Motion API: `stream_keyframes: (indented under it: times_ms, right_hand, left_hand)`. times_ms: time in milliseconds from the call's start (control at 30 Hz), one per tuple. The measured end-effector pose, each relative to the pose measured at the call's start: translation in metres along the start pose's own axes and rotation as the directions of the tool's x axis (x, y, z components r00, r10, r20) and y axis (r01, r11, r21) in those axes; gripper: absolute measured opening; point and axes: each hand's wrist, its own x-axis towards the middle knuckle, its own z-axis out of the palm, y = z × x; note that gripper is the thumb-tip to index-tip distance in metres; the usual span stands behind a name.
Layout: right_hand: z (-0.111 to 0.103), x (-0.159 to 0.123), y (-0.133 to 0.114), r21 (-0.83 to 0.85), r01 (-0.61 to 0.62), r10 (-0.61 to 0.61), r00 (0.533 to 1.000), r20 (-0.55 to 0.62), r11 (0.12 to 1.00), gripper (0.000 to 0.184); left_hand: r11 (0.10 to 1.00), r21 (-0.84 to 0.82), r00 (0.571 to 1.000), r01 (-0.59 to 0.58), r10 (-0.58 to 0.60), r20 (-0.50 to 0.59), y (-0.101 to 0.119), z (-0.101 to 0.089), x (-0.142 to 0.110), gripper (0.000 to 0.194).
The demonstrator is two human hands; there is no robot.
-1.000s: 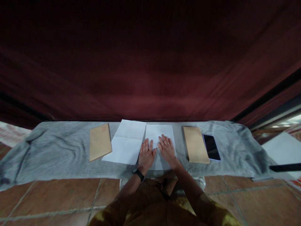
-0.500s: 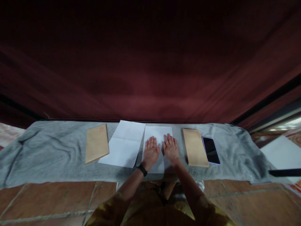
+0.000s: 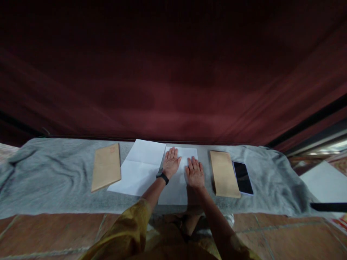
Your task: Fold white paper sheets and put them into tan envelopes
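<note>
A white sheet of paper (image 3: 173, 191) lies before me on the grey cloth. Flat on its upper left part rests my left hand (image 3: 171, 162), open, with a dark band on the wrist. My right hand (image 3: 195, 172) is also open and lies palm down along the sheet's right side, slightly lower than the left. Just left is a second white sheet (image 3: 142, 162) with a crease across it, tilted; the two sheets meet or nearly meet near my left wrist. Neither hand grips anything.
A brown envelope (image 3: 106, 168) lies at the left, close to the creased sheet. Right of my hands is a thicker stack of brown envelopes (image 3: 225, 175), with a phone (image 3: 243, 177) beside it. Grey cloth (image 3: 62, 173) covers the narrow bench. A dark red curtain (image 3: 173, 101) hangs behind.
My left hand has slid up and slightly left on the sheet, toward its far edge. My right hand stays flat near its place. The view has shifted slightly.
</note>
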Motion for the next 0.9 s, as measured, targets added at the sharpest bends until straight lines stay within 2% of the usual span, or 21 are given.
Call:
stream_keyframes:
  times_ms: [200, 367, 433, 600, 900]
  right_hand:
    - [-0.005, 0.013, -0.003, 0.018, -0.046, 0.044, 0.996, 0.080, 0.999, 0.050]
    - [-0.001, 0.044, -0.015, 0.085, 0.059, -0.070, 0.988, 0.134, 0.995, 0.048]
    - [0.004, 0.054, -0.019, 0.086, 0.068, -0.079, 0.986, 0.144, 0.994, 0.048]
    - [0.016, 0.067, -0.011, 0.073, 0.026, -0.034, 0.993, 0.114, 0.997, 0.049]
    - [0.023, 0.065, 0.009, 0.046, -0.067, 0.065, 0.997, 0.051, 0.997, 0.055]
  left_hand:
    - [1.000, 0.016, 1.000, 0.009, -0.009, -0.008, -0.004, 0.003, 0.001, 0.062]
    - [1.000, 0.019, 1.000, -0.022, 0.022, -0.018, -0.006, 0.002, 0.000, 0.057]
    - [0.999, 0.020, 0.999, -0.036, 0.037, -0.021, -0.007, 0.001, 0.000, 0.056]
    - [0.999, 0.023, 0.999, -0.029, 0.030, -0.039, -0.009, 0.003, -0.001, 0.056]
    - [1.000, 0.008, 0.999, -0.009, 0.009, -0.031, -0.006, -0.001, -0.001, 0.057]
